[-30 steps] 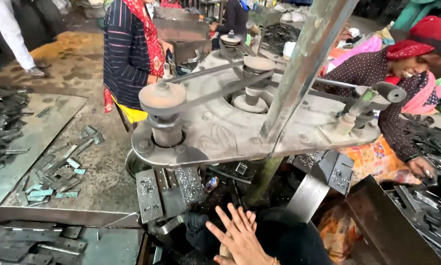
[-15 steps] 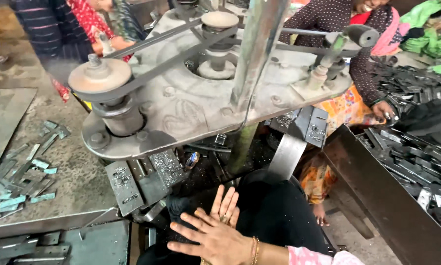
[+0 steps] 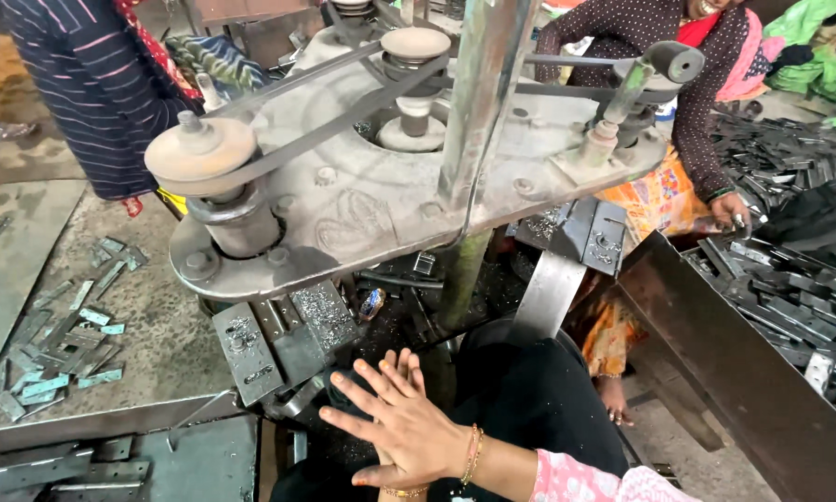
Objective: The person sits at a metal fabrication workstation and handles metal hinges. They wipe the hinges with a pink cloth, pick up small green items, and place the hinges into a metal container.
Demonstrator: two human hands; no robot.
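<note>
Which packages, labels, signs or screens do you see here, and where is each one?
No clear package, label, sign or screen.
A small shiny object, blue and orange, lies under the grey machine plate, above the two hands; whether it is a wrapper cannot be told.

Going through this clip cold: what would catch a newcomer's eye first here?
First the big grey machine plate filling the centre, with its pulleys and dark drive belt on top. Next the person's hands, pressed palm to palm at the bottom centre: the right hand lies over the left hand, both empty. Then the heap of dark metal strips in the trough at right.
</note>
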